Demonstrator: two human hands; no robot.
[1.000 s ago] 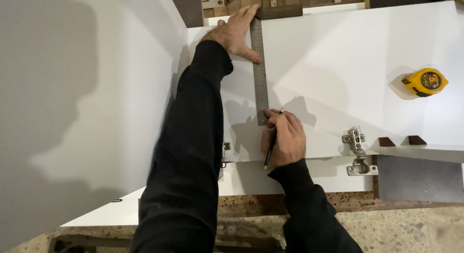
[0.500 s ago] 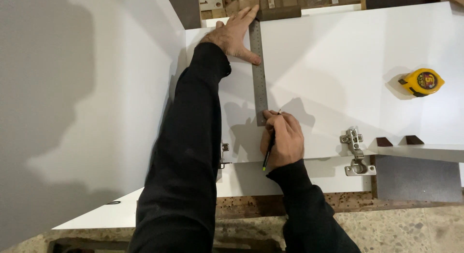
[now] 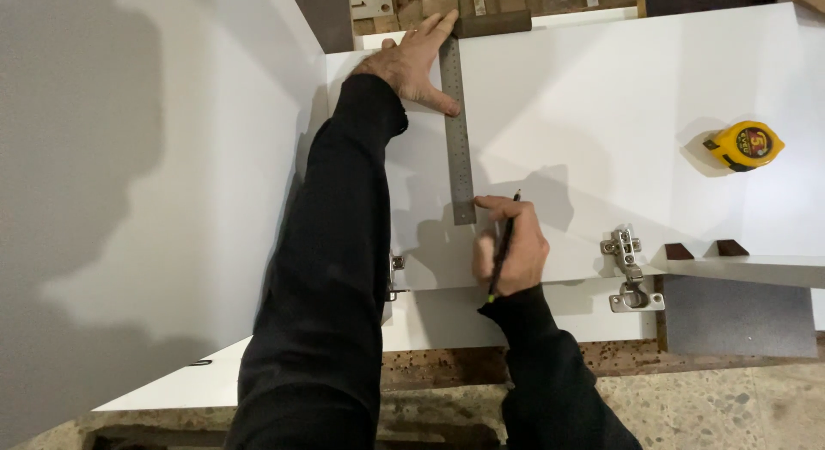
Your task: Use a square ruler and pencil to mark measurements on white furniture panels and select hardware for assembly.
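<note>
A white panel (image 3: pixel 601 115) is laid flat, filling the field from 12 to 3 o'clock. A steel square (image 3: pixel 457 132) is laid on it, its blade run from 12 toward 6 o'clock. The blade is pressed down near its far end by the left hand (image 3: pixel 412 63), fingers spread flat. A pencil (image 3: pixel 503 248) is pinched in the closed right hand (image 3: pixel 510 248), just beside the blade's near end. A yellow tape measure (image 3: pixel 744 145) is seen at 3 o'clock, well apart; a metal hinge (image 3: pixel 630 269) at 4 o'clock.
</note>
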